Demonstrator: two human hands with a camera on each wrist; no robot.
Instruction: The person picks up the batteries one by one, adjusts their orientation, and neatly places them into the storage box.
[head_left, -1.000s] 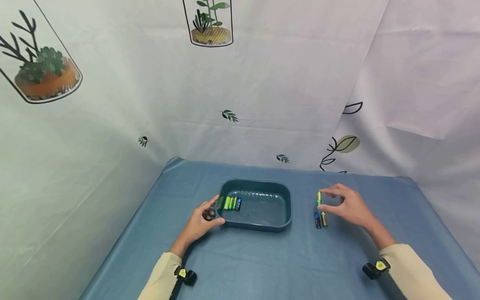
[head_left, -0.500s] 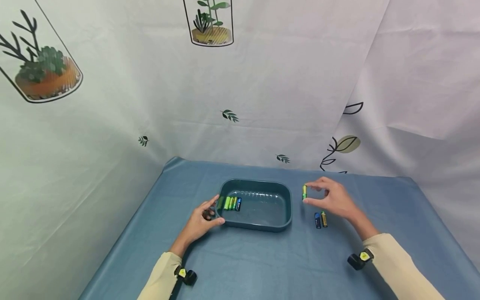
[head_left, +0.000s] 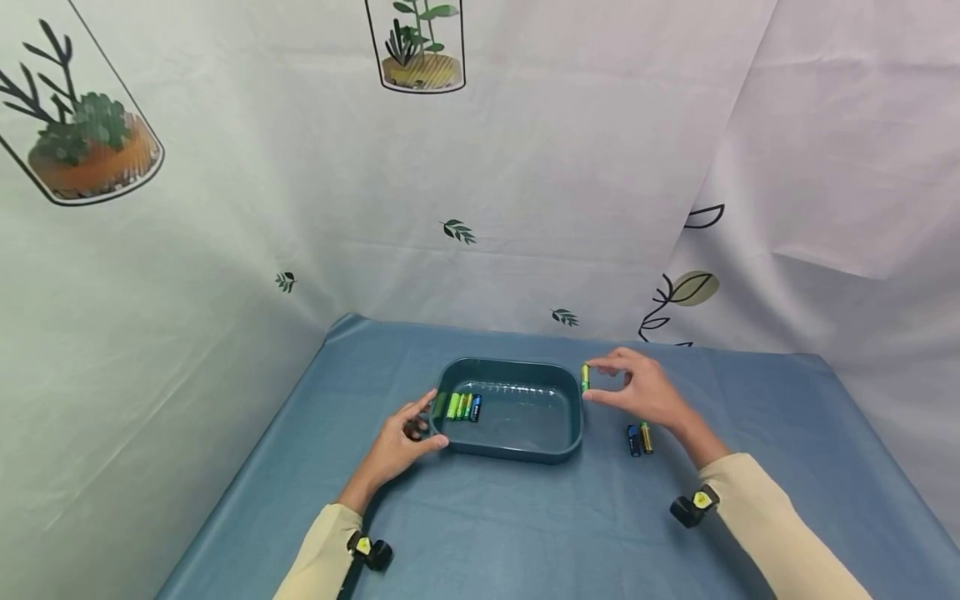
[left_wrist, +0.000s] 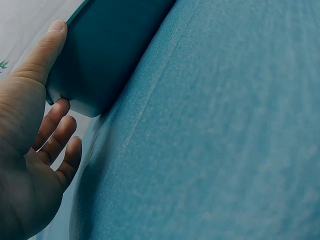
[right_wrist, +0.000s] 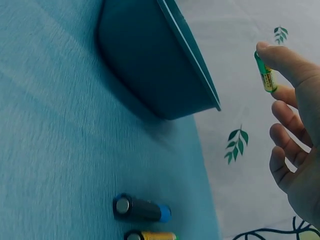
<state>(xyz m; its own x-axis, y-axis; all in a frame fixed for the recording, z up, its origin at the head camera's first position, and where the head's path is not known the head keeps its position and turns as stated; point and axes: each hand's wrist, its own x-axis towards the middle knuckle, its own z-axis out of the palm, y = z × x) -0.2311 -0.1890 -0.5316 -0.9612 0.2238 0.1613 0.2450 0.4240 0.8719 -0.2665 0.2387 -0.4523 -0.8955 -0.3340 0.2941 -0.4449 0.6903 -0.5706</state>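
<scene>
A dark teal tray [head_left: 510,453] stands on the table; my left hand [head_left: 396,443] holds its left end between thumb and fingers. In the left wrist view the thumb [left_wrist: 47,50] lies along the tray wall, with the other fingers loosely bent. Inside the tray, a row of several green batteries [head_left: 461,407] ends in a blue battery [head_left: 476,408]. My right hand [head_left: 637,387] pinches a green-and-yellow battery [right_wrist: 266,74] by its two ends, just above the tray's right rim in the head view. The right wrist view shows this battery raised off the table.
Right of the tray, a dark blue battery [head_left: 634,441] and a gold-and-dark battery [head_left: 647,437] lie side by side on the blue tablecloth [head_left: 480,525]. A pale printed curtain [head_left: 570,208] hangs behind the table.
My right hand has carried the green-and-yellow battery leftward, from above the two loose batteries to the tray's right rim. The left hand and tray have stayed put.
</scene>
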